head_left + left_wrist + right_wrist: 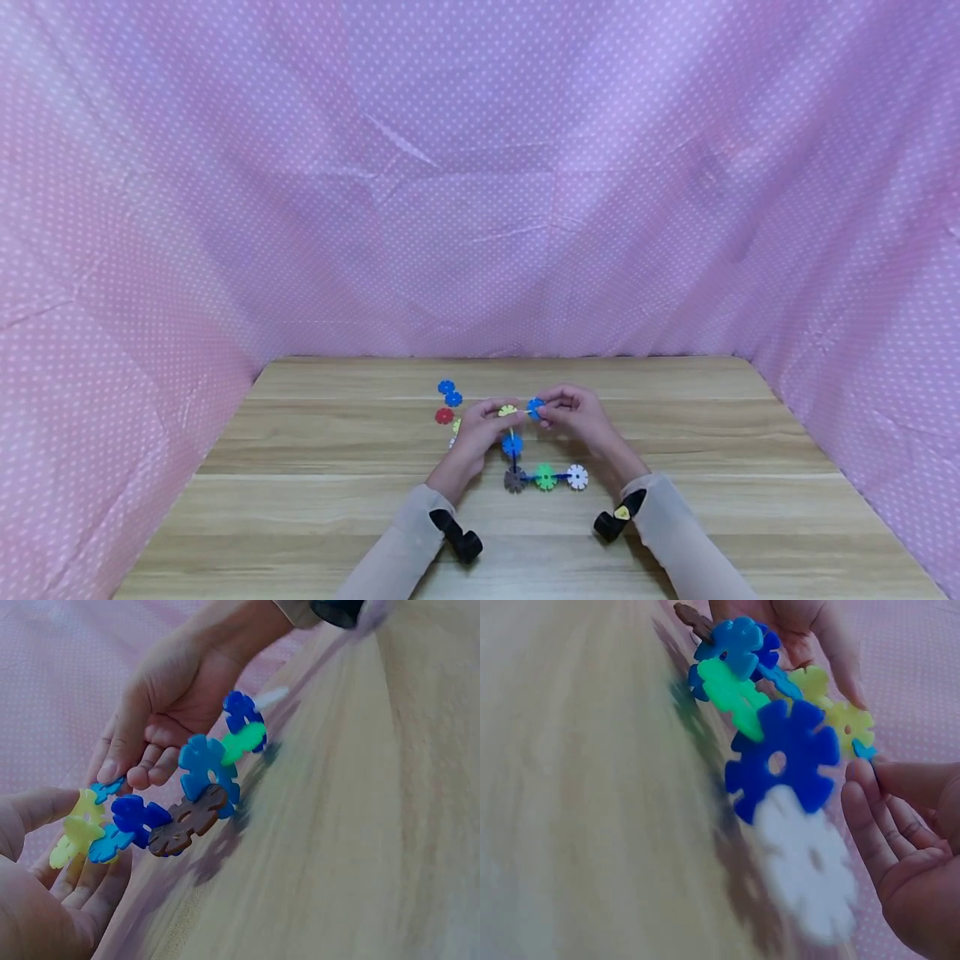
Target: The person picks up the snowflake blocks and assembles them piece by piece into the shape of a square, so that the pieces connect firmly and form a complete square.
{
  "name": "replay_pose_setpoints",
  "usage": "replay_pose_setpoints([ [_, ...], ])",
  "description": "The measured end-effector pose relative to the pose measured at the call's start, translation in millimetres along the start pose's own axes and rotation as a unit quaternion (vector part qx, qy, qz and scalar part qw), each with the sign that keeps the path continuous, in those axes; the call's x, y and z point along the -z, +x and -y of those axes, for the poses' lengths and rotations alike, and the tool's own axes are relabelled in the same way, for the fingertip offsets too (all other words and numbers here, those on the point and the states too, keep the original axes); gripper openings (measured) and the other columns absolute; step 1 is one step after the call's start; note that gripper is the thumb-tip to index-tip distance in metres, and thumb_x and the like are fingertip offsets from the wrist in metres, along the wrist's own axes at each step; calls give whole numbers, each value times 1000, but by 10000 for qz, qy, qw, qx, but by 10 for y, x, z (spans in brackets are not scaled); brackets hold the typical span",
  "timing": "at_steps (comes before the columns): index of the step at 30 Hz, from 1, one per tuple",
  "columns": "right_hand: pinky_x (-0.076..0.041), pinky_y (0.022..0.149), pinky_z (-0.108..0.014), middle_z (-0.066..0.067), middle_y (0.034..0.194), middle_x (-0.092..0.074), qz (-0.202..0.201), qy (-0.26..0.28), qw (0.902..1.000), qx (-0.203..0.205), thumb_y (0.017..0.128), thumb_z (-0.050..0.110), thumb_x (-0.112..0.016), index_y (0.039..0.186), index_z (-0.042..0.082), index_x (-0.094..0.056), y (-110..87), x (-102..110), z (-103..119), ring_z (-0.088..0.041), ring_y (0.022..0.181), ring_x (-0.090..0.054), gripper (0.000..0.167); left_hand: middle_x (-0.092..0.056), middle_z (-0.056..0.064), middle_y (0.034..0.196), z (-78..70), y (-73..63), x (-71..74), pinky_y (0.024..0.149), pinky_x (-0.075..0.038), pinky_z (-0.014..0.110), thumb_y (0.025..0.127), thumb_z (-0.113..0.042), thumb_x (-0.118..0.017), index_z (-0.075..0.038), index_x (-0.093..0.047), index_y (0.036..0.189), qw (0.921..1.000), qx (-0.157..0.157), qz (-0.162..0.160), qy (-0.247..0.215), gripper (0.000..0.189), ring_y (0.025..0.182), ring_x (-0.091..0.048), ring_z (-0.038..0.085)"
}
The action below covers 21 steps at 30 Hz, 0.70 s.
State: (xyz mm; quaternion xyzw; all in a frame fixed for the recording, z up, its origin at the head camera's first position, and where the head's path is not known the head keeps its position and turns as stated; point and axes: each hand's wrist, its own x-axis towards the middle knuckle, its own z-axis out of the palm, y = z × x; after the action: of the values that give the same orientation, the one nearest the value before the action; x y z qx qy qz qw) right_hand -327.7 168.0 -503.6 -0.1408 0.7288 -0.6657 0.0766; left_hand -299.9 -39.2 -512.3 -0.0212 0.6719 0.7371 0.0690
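Both hands are on a chain of interlocking plastic snowflake discs. My left hand [474, 435] holds the chain by its yellow discs [77, 830]. Between thumb and fingers, my right hand [583, 418] pinches a blue disc [535, 408] at the chain's end, its edge against a yellow disc [849, 726]. From there the chain runs through a blue disc [512, 445] down to a brown disc [514, 480], where it bends right. A green disc [546, 477] and a white disc [577, 477] follow, joined by darker blue ones. In the right wrist view, the white end casts a shadow on the table.
Loose discs lie left of my left hand on the wooden table [337, 500]: two blue discs [450, 393] overlapping, a red disc [444, 416], and others partly hidden by the hand. Pink dotted cloth [480, 275] surrounds the table's back and sides.
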Motion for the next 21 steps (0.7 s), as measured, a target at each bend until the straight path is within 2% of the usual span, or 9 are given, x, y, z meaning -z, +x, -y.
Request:
replay_pose_setpoints([
  [5, -62, 73, -27, -1, 88, -75, 26, 118, 9999, 109, 93, -1, -71, 117, -15, -63, -11, -19, -1, -12, 77, -73, 30, -76, -4, 89, -6, -4, -24, 70, -52, 20, 87, -19, -82, 0, -72, 120, 9999, 17, -67, -79, 39, 81, -67, 7],
  [9, -62, 73, -28, -1, 88, -75, -56, 266, 9996, 124, 92, -1, -71, 117, -16, -62, -19, -36, 28, -12, 77, -73, 30, -76, -1, 95, -21, 16, -14, 73, -55, 21, 86, -21, -83, -3, -74, 118, 10000, 38, 7, -85, 38, 82, -67, 7],
  [15, -63, 79, -33, 0, 91, -75, 133, 134, 9994, 301, 94, 1, -70, 119, -16, -61, -46, -84, 108, -13, 80, -73, 31, -72, 8, 117, -60, 8, 64, 83, -58, 28, 91, -20, -78, -7, -71, 125, 9985, 12, 539, 113, 37, 95, -70, 16],
  [18, -63, 78, -31, -3, 92, -75, 244, -29, 9988, 431, 94, 1, -69, 118, -16, -60, -56, -106, 138, -12, 80, -72, 30, -70, 9, 119, -79, -4, 108, 87, -59, 32, 93, -20, -76, -9, -70, 128, 9964, -16, 831, 195, 37, 100, -69, 19],
  [21, -61, 77, -26, -13, 95, -74, 306, -394, 9978, 448, 93, 0, -71, 118, -13, -63, -68, -129, 184, -10, 80, -71, 29, -67, 7, 118, -91, -27, 158, 90, -59, 35, 94, -21, -75, -10, -69, 129, 9945, -56, 1007, 266, 37, 100, -67, 19],
])
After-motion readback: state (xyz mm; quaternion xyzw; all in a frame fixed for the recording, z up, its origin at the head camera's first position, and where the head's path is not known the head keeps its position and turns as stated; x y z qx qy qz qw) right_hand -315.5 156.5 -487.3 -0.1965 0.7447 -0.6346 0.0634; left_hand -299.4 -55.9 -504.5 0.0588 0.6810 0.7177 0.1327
